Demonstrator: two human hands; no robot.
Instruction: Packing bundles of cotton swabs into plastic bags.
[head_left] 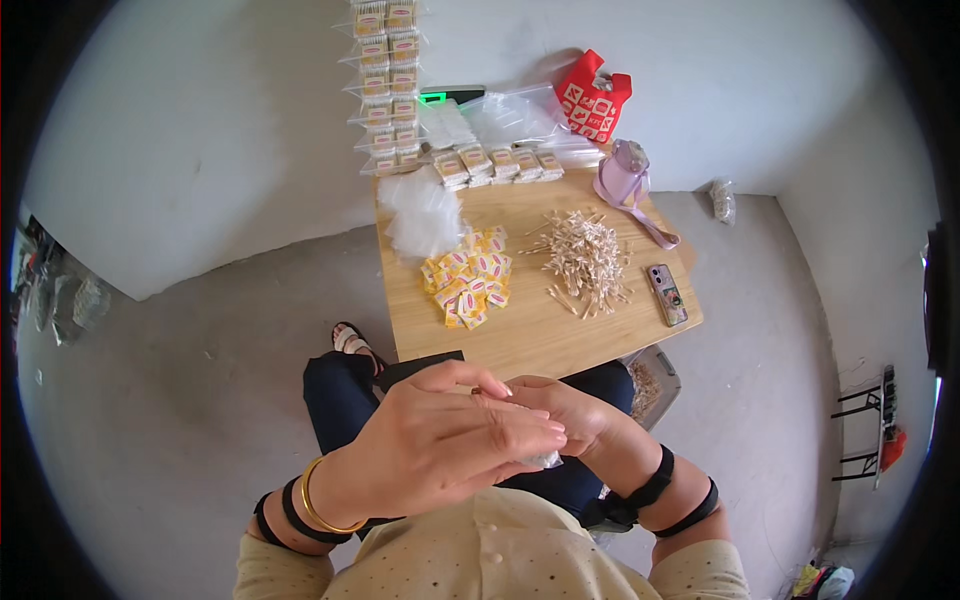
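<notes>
In front of my chest, above my lap, my left hand (455,435) and my right hand (565,410) come together. They close around a small clear plastic bag (545,460). Only its crinkled, whitish edge shows below my left fingertips; its contents are hidden. The left fingers lie across the right hand, covering most of the bag. Beyond my hands, a wooden table (530,345) bears a loose pile of cotton swabs (585,262). Left of them lies a heap of small yellow and white cards (468,285).
Clear bags (420,215) lie at the table's left edge. Packed swab bundles (500,165) line the back beside tall stacks (388,90). A phone (667,295), a lilac pouch (625,175) and a red bag (594,98) are to the right. Below stands a bin (668,375).
</notes>
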